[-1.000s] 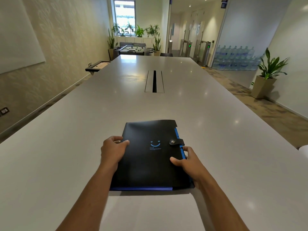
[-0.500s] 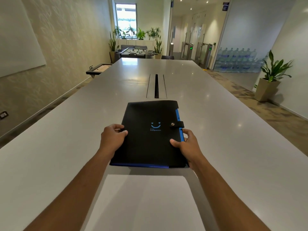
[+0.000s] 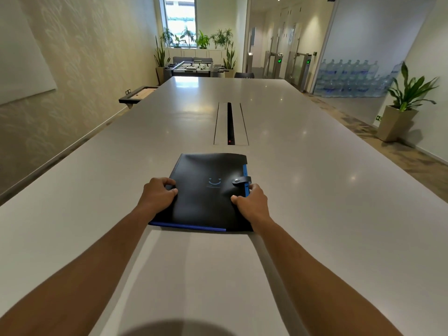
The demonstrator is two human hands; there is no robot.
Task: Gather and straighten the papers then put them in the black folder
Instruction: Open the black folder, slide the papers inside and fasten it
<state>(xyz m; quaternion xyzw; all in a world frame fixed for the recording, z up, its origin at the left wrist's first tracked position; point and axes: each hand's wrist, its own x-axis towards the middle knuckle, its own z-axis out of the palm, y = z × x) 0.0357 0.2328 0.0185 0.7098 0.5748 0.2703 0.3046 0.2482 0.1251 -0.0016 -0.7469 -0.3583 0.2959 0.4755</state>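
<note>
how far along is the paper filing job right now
Done: nothing visibly filed; the black folder is shut, its snap strap across the edge. In hand: the left hand and right hand grip the folder's sides on the table. Left: the white papers lie between the arms, fairly flat; they still need squaring up and slipping into the opened folder.

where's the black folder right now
In the head view the black folder lies closed on the white table, centre frame, held between the left hand and right hand, just short of the table's cable slot.
</note>
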